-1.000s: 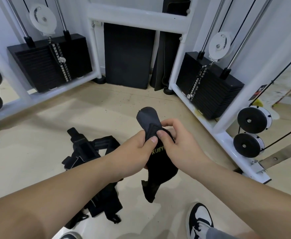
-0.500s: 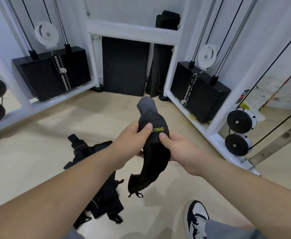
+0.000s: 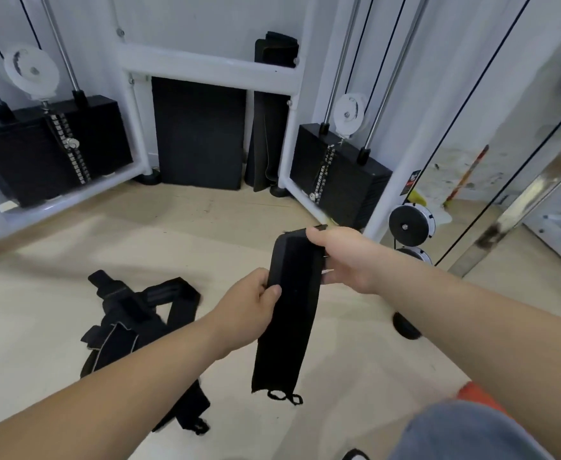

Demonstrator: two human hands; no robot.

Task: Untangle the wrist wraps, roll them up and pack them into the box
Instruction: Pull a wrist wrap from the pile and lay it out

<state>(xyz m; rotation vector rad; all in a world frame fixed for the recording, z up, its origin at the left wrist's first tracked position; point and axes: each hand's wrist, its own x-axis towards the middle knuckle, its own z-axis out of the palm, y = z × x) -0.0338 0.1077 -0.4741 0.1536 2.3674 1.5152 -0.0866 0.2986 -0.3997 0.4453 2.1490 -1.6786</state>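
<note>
The fingers [image 3: 317, 233] of the right hand [image 3: 348, 257] are curled over the top end of a long black fabric wrist wrap [image 3: 289, 320], and its left edge is pinched a little lower between the thumb and curled fingers of the left hand [image 3: 249, 307]. The wrap is held in the air and hangs straight down, a thin black loop [image 3: 285, 397] dangling at its lower end. A tangled heap of black wrist wraps [image 3: 133, 323] is seen on the pale beige floor [image 3: 33, 310] to the left, partly hidden by the left forearm.
</note>
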